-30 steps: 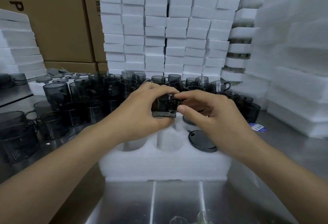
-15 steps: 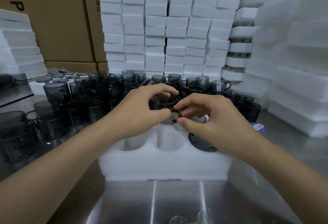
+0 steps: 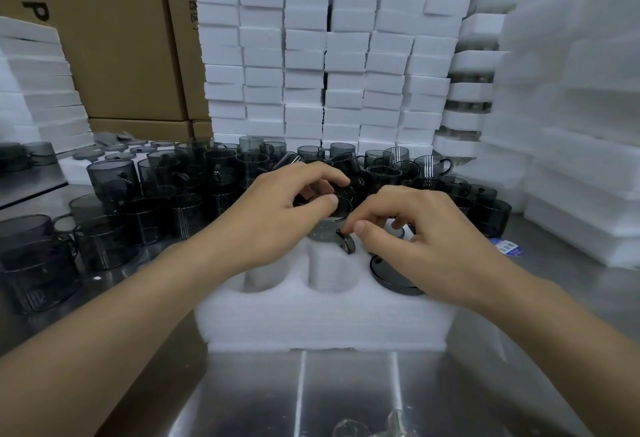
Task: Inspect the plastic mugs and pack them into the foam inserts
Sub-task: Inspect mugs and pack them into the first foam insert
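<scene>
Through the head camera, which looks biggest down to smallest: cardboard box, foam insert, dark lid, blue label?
Tied first: cardboard box and foam insert, about alike; the box is farther and cut off, so unranked.
Then: dark lid.
Smallest: blue label.

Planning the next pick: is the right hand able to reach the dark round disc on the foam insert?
Probably yes: the disc lies just below the right hand, nothing on it, but that hand pinches the mug by its handle and must release first.

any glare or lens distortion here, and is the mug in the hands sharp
Head view: wide-angle bowing bends the foam stacks toward the edges; glare streaks on the steel table; the mug gripped by left hand and right hand is dark, slightly soft.
</scene>
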The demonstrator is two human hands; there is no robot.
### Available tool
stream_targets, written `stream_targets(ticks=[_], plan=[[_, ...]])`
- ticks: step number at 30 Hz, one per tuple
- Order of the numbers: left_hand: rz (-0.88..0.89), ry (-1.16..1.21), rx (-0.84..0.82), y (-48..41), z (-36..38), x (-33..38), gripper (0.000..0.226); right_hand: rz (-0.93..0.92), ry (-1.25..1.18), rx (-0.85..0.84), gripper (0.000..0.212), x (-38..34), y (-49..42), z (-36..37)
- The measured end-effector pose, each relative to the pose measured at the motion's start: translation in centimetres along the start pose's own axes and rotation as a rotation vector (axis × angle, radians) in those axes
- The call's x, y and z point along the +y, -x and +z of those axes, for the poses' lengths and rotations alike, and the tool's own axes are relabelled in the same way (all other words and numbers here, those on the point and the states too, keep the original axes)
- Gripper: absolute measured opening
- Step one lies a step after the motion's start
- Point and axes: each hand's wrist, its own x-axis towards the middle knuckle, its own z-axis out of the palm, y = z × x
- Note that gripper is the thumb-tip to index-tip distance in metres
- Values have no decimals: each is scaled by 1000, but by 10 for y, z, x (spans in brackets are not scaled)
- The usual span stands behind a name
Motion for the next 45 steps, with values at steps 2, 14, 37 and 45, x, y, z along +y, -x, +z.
stream_targets(ticks=[2, 14, 37, 45], plan=[[5, -54, -2, 0, 0, -1, 30, 3, -1, -4, 16, -1, 0, 0], [7, -111, -30, 0, 2, -4, 28, 33, -3, -24, 19, -2, 1, 0], [-7, -174, -105, -1, 1, -7, 27, 76, -26, -88, 16, 0, 0, 1], [-5, -206, -141, -1, 0, -5, 32, 95, -54, -112, 15, -1, 0, 1]])
